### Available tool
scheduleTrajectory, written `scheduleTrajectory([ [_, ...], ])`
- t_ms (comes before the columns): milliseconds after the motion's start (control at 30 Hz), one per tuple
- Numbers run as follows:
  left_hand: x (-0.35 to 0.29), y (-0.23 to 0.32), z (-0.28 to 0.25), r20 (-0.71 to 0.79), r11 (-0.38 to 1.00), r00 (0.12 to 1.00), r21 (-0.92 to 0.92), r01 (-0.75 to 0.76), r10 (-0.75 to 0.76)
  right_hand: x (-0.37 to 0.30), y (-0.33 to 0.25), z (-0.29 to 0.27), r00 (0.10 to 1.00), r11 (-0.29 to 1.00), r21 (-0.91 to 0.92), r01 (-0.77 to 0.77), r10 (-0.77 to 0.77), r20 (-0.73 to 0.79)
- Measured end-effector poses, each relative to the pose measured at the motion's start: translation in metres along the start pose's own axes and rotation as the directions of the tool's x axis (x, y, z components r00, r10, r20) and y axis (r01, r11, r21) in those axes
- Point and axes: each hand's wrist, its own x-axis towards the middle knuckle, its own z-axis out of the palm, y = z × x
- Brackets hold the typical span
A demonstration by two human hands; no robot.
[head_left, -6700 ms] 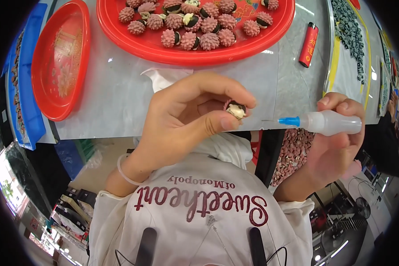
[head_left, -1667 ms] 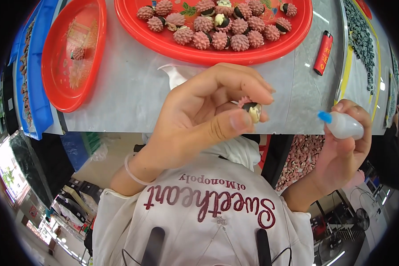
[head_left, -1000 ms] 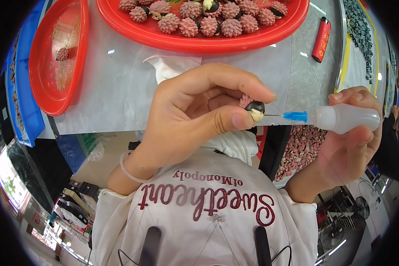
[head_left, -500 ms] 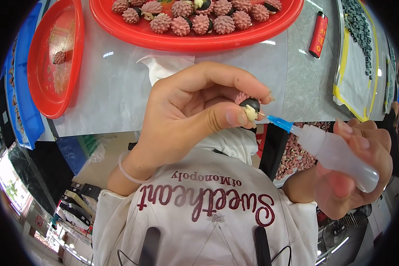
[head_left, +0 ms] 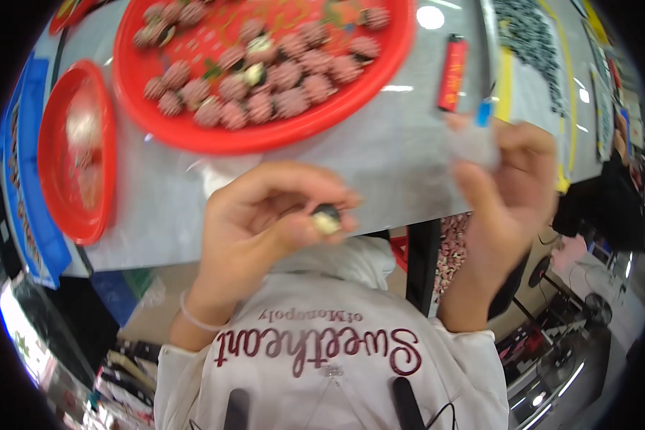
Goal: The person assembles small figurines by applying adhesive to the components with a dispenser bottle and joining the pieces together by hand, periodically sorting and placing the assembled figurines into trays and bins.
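Observation:
Over the near table edge, my left hand [head_left: 265,226] is closed, pinching a small figurine piece [head_left: 327,219] between thumb and fingers. Its black and cream side faces right; its other side is hidden by my fingers. Off to the right, my right hand [head_left: 512,179] is wrapped round a translucent squeeze bottle [head_left: 474,145], somewhat blurred. The bottle's blue needle tip [head_left: 484,112] points away from me, close to a red lighter [head_left: 453,75] on the table. Beyond my left hand, a large red tray [head_left: 229,145] holds many pink knobbly pieces [head_left: 292,99], some showing black and cream parts.
At left stands a smaller red tray [head_left: 110,172] with one piece in it, beside a blue tray [head_left: 50,251]. A yellow-edged tray [head_left: 504,86] with dark small pieces lies at right. Below the table edge, many pink pieces [head_left: 451,251] show.
My right hand has drawn the bottle away from the figurine piece, outward to the far side, and its tip now points away. My left hand still holds the piece. The whole view has shifted.

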Motion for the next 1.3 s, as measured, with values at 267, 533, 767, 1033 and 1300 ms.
scheduleTrajectory([
  [267,0.000,0.000,0.001,-0.059,0.994,0.998,0.109,-0.006,0.013,0.031,0.000,-0.024,0.964,0.909,-0.417,0.015,0.097,0.246],
  [533,0.004,0.001,0.001,0.011,0.995,1.000,0.104,0.003,-0.004,0.108,0.052,-0.103,0.999,0.619,-0.786,-0.013,0.043,0.017],
  [767,0.001,0.000,0.001,0.000,1.000,1.000,-0.008,-0.014,0.014,0.042,-0.009,-0.078,0.992,0.959,-0.255,-0.126,0.122,-0.031],
  [1033,0.001,0.001,0.011,-0.101,1.000,0.995,0.009,-0.002,0.003,-0.012,-0.022,0.005,0.938,0.965,0.219,-0.144,0.063,0.341],
  [1300,-0.003,0.001,0.012,-0.159,1.000,0.987,0.022,-0.003,0.006,-0.018,-0.024,0.028,0.927,0.996,0.078,0.032,-0.059,0.371],
])
